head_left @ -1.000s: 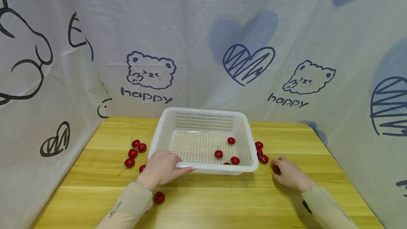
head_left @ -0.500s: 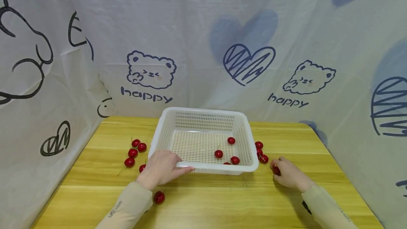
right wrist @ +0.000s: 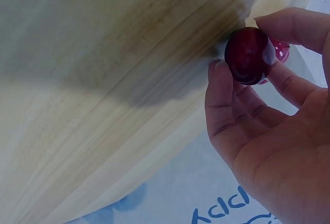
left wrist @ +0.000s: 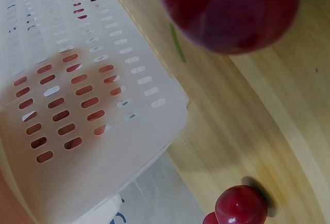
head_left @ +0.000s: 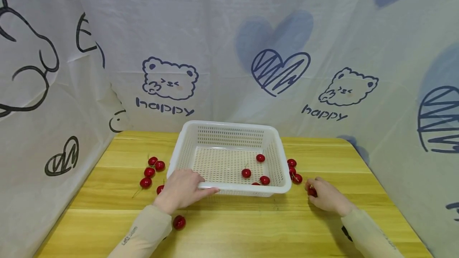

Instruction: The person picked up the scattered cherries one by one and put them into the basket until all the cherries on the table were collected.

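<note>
A white slotted plastic basket (head_left: 229,137) sits at the middle of the table. My left hand (head_left: 181,189) grips its front left corner, thumb along the front rim; in the left wrist view the fingers show through the slots of the basket wall (left wrist: 149,141). To the right of the basket, my right hand (head_left: 328,197) pinches a dark red cherry (right wrist: 248,54) between thumb and fingers, low over the tabletop. Several cherries lie in the right part of the basket, one of them a cherry (head_left: 246,173) with its stem up. The front rim partly hides another.
Several cherries (head_left: 149,172) lie left of the basket, one partly behind my left hand. A single cherry (head_left: 179,222) rests by the left sleeve. More cherries (head_left: 297,178) sit against the basket's right side. A printed white cloth (head_left: 222,51) hangs behind the wooden table (head_left: 244,230).
</note>
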Demonstrator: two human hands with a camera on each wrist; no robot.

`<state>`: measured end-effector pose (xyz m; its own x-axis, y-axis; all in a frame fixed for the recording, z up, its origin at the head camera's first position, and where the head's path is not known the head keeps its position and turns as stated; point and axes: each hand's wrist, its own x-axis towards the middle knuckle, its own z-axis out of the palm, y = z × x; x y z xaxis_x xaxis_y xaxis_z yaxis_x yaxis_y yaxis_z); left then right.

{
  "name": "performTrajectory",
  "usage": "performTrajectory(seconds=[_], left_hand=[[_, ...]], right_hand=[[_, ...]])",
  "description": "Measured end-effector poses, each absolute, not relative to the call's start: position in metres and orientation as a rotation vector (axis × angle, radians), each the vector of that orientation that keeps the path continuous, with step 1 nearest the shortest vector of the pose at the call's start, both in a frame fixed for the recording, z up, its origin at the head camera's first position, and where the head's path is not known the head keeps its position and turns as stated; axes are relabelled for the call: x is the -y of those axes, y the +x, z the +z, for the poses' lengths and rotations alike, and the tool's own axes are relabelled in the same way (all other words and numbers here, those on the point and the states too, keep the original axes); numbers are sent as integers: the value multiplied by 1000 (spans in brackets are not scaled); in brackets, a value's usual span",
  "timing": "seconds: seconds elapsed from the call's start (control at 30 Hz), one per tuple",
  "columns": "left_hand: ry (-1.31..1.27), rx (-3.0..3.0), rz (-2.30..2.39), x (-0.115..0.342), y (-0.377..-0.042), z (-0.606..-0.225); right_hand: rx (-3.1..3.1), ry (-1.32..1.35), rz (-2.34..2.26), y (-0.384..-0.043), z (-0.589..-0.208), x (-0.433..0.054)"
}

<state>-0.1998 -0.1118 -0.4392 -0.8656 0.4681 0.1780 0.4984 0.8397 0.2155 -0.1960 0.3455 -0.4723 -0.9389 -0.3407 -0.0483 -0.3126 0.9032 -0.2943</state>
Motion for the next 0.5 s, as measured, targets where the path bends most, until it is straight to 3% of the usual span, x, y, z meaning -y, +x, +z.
performTrajectory(seconds=[0.5], left_hand=[[-773, 2899, -388, 112, -200, -440]], right_hand=[[-2988, -549, -445, -193, -467, -347]])
